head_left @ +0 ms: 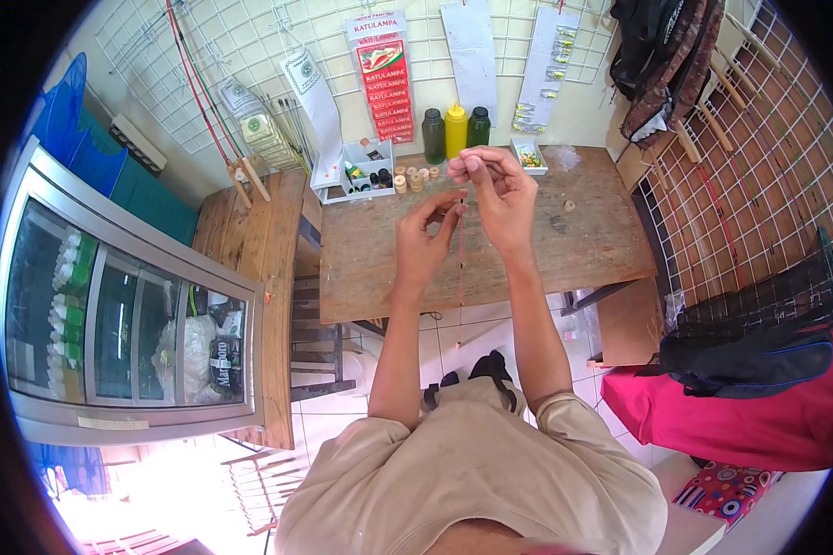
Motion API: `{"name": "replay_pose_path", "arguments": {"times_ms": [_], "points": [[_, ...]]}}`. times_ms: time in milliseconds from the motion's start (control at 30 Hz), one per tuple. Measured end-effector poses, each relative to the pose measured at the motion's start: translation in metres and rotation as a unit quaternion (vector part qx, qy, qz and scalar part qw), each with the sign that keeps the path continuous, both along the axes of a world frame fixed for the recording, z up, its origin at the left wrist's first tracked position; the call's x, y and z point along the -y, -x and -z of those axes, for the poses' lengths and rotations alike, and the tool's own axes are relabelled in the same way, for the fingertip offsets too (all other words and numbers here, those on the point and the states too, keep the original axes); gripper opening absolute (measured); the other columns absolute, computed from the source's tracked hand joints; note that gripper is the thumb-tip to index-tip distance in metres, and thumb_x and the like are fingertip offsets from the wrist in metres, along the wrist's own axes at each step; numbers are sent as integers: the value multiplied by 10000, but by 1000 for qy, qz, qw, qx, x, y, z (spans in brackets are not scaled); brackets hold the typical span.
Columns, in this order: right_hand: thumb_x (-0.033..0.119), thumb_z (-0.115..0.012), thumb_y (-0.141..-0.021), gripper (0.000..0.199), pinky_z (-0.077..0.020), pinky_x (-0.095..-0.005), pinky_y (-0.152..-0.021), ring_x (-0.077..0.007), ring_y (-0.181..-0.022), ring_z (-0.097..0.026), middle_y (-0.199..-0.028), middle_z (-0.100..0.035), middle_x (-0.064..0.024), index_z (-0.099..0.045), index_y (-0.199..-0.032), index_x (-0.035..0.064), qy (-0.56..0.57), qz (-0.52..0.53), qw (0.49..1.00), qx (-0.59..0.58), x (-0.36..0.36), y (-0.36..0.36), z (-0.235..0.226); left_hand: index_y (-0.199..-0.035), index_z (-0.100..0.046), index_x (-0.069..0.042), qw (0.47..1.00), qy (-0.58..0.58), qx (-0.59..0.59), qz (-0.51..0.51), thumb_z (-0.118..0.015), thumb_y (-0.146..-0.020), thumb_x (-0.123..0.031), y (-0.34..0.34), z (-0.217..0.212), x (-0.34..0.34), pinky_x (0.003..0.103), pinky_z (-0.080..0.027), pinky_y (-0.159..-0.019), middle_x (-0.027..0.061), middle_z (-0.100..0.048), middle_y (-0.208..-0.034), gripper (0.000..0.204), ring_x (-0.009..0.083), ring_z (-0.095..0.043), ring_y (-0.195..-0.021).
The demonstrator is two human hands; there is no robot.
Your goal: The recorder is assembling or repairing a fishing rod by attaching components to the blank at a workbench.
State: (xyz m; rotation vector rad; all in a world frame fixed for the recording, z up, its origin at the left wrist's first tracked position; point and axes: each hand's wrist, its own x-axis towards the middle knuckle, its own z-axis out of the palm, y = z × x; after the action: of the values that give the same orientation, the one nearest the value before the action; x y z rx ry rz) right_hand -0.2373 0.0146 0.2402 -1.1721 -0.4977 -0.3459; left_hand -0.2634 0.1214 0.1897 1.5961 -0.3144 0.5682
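Line [462, 252] hung from our pinching right hand [507, 191], our left hand [423, 242] narrowed at it, whether gripping we could not tell.

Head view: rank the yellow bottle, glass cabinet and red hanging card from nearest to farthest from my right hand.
1. Yellow bottle, just past your right hand.
2. Red hanging card, left of the bottle.
3. Glass cabinet, far left.

Pale wall [590, 111], wooden table [379, 268], glass-fronted cabinet [190, 421], tiled floor [487, 330], glare [157, 490] at lower left
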Motion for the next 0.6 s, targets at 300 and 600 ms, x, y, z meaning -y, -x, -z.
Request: {"name": "replay_pose_path", "arguments": {"times_ms": [300,600], "points": [[49,-548,-909,127,-534,-283,-747,-182,-816,-648,-891,-645,-120,-562,-982,-54,-33,11,997,63,8,-13,-5,-973,-662,-41,997,-2,-72,-2,-679,-809,-77,1,-9,8,227,-445,-570,53,-668,-784,169,84,-600,-665],[87,-562,-912,153,-502,-251,-723,-138,-836,-632,-905,-658,-109,-578,-999,-37,-38,-5,997,63,13,-13,-13,-890,-676,-42,997,-24,-32,-68,-700,-797,-119,-9,-14,12,214,-405,-543,33,-678,-799,123,91,-612,-707]]}}
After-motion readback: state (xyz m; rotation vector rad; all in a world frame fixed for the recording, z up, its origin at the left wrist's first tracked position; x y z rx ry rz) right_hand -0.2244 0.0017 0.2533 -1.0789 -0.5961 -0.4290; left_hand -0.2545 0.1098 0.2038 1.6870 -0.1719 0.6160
